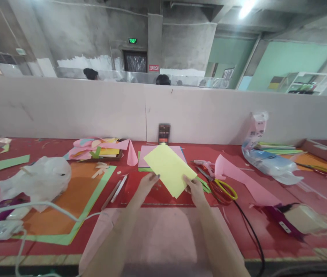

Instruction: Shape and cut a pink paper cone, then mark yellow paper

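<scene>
A yellow sheet of paper (170,167) is held up at a slant over the table, looking folded or doubled at its lower corner. My left hand (148,182) pinches its lower left edge. On the right edge, my right hand (194,187) grips it between thumb and fingers. Under the paper lies a red sheet (134,192), with a stack of pink and green paper (144,154) behind it. Scissors with yellow and red handles (223,190) rest just right of my right hand. Two pen-like sticks (119,188) lie left of my left hand.
A white plastic bag (40,179) sits on orange and green sheets (79,192) at left. Power strips (0,225) and cords lie at both sides. Pink paper strips (244,181), a clear plastic package (269,163) and a box (324,148) are at right. A white partition (94,111) stands behind.
</scene>
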`<action>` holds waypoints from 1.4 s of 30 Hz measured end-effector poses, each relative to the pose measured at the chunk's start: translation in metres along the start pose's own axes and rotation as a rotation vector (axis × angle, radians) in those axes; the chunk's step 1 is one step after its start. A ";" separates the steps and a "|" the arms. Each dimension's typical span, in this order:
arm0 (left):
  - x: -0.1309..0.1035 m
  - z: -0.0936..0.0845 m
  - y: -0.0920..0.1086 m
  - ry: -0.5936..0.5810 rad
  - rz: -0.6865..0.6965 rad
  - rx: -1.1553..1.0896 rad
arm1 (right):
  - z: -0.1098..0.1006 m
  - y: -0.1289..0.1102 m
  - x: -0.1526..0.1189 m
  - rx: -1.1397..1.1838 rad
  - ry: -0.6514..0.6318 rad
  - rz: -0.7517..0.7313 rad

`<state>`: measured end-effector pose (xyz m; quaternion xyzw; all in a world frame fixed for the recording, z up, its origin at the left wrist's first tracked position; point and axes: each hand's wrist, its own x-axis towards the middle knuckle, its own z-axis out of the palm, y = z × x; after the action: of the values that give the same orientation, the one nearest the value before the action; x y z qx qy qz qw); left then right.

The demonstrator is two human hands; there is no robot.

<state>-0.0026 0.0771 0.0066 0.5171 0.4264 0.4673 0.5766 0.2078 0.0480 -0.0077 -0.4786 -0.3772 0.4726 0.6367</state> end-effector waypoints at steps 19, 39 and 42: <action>-0.004 0.014 -0.009 0.055 0.000 -0.026 | 0.035 -0.002 -0.016 -0.377 -0.180 -0.098; -0.006 0.012 -0.005 0.037 0.047 0.121 | 0.032 0.008 -0.018 -0.469 -0.228 -0.109; -0.006 0.013 -0.006 0.039 0.054 0.126 | 0.032 0.007 -0.017 -0.463 -0.202 -0.120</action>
<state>0.0098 0.0683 0.0024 0.5542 0.4520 0.4651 0.5217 0.1719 0.0401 -0.0070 -0.5388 -0.5646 0.3804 0.4962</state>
